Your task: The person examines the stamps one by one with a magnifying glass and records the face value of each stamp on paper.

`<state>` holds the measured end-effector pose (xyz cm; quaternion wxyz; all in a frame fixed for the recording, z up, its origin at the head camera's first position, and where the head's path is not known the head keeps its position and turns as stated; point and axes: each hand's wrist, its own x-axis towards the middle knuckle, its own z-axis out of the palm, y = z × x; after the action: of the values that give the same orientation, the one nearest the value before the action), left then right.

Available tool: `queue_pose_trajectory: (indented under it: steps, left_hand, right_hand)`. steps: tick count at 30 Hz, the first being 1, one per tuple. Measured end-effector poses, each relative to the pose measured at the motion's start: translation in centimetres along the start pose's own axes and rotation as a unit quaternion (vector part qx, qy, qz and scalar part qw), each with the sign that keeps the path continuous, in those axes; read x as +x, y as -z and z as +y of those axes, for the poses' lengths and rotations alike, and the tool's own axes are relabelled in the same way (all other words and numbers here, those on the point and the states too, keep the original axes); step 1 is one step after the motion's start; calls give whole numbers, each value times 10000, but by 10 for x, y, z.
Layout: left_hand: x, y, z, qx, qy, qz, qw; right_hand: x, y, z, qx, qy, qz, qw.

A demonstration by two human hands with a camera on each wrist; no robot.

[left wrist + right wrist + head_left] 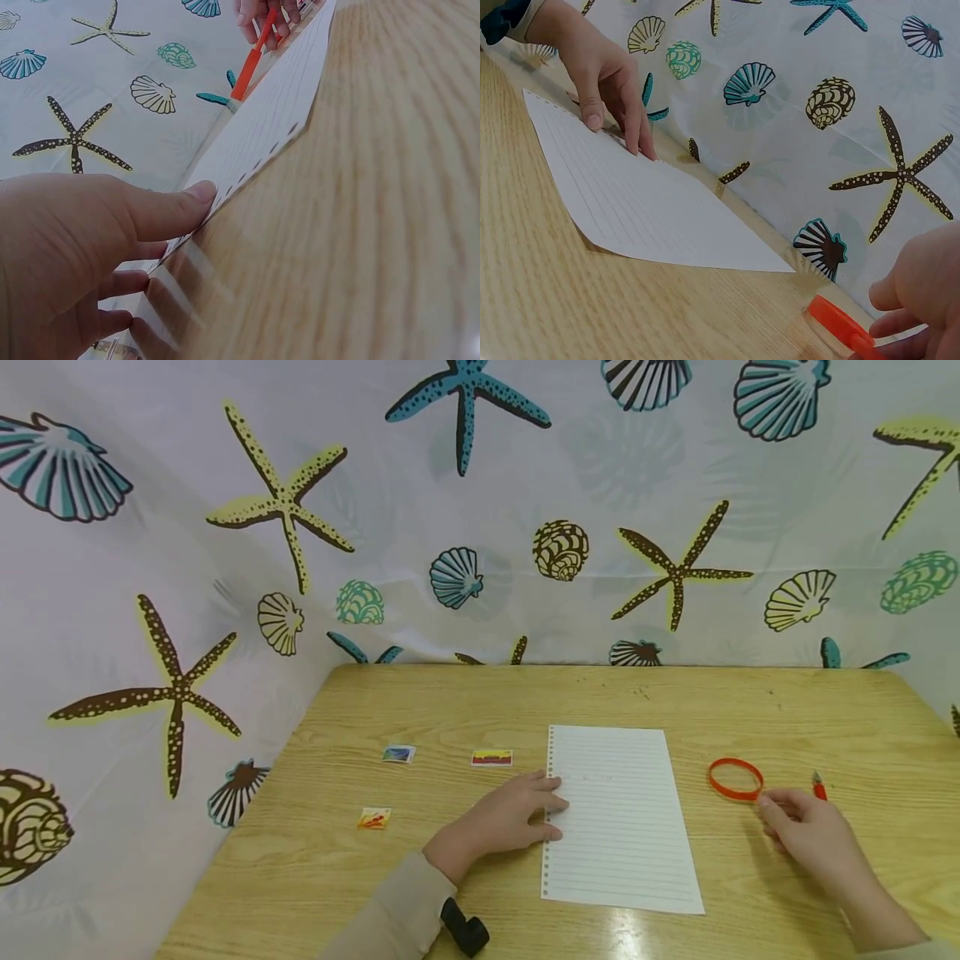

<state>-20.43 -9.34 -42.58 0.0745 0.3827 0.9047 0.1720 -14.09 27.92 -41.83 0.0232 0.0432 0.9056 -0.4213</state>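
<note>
My left hand [513, 814] rests with spread fingers on the left, hole-punched edge of a lined sheet of paper [618, 827]. In the left wrist view the thumb lies along that edge. Faint writing shows near the top of the sheet. To the right of the paper, my right hand [813, 835] pinches the near edge of a thin red ring [735, 795] between thumb and fingers. The right wrist view shows the ring [838, 324] at the fingertips, cut off by the frame's bottom.
Three small picture cards lie left of the paper: a blue one [399, 753], a red-yellow one [492, 758] and an orange one [374, 818]. A red item with a grey pointed tip [819, 787] lies partly behind my right hand. A patterned cloth [510, 610] borders the wooden table [420, 702].
</note>
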Motion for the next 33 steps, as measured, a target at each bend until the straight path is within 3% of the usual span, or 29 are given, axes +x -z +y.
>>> queue_pose_trajectory:
  steps: [4,12,23,33]
  left_hand:
    - [0,0,0,22,13,1,10000]
    - [0,0,0,13,57,-16,10000]
    - [1,-2,-4,-22,45,9,10000]
    - [1,-3,-6,-109,-14,19,9999]
  right_hand:
    - [-3,-1,-2,-701,363,192,9967]
    - [-5,1,-2,-793,430,321,9954]
    - [-5,20,6,-521,86,163,9985]
    - [0,42,29,354,-530,363,9973]
